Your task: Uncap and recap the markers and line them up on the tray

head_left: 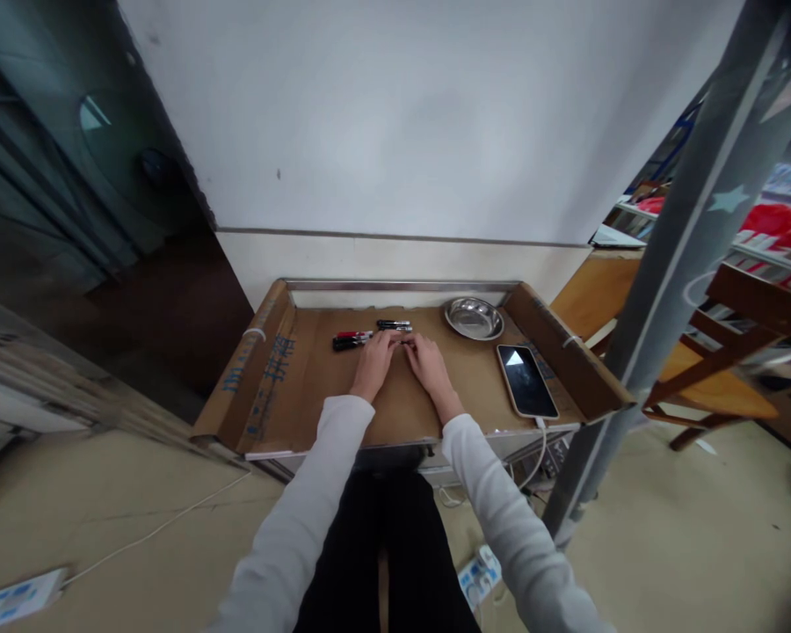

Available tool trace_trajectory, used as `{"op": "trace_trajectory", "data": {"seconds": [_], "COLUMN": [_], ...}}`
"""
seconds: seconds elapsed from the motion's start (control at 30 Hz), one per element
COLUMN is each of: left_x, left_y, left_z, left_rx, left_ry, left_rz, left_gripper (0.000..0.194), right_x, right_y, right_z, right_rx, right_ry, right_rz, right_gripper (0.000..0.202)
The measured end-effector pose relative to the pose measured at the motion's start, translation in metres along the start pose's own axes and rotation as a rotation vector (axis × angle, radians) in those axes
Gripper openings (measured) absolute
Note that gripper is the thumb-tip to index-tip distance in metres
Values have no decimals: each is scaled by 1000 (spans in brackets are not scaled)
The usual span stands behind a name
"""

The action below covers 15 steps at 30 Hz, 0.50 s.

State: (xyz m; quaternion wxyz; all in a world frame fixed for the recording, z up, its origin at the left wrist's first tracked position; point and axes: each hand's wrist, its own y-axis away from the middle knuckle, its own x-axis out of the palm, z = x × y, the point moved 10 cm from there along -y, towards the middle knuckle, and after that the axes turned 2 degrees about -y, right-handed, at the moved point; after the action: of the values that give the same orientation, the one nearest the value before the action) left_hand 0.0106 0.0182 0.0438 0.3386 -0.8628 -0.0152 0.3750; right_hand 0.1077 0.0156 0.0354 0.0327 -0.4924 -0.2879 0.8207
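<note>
Both my hands meet over the cardboard-covered tabletop, fingertips close together. My left hand has its fingers bent around something dark and small. Opposite it, my right hand curls its fingers at the same small dark thing, which is too small to name. Black pens and a red pen lie just left of my left hand. Behind my fingers are more black pens with silvery ends, side by side.
A round metal dish sits at the back right. In front of it lies a phone with a white cable. Cardboard walls edge the tabletop's sides. A grey metal post rises at the right, beside a wooden chair.
</note>
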Motion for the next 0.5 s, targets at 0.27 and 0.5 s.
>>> {"op": "trace_trajectory", "data": {"seconds": [0.27,0.5], "left_x": [9,30], "left_y": [0,1], "left_z": [-3,2], "left_rx": [3,4], "left_ry": [-24,-395], "left_rz": [65,158], "left_gripper": [32,45], "right_x": [-8,-16], "right_y": [3,14], "right_z": [-3,-11], "right_rx": [62,194], "right_ry": [85,166], "right_rz": [-4,-42], "right_gripper": [22,23]}}
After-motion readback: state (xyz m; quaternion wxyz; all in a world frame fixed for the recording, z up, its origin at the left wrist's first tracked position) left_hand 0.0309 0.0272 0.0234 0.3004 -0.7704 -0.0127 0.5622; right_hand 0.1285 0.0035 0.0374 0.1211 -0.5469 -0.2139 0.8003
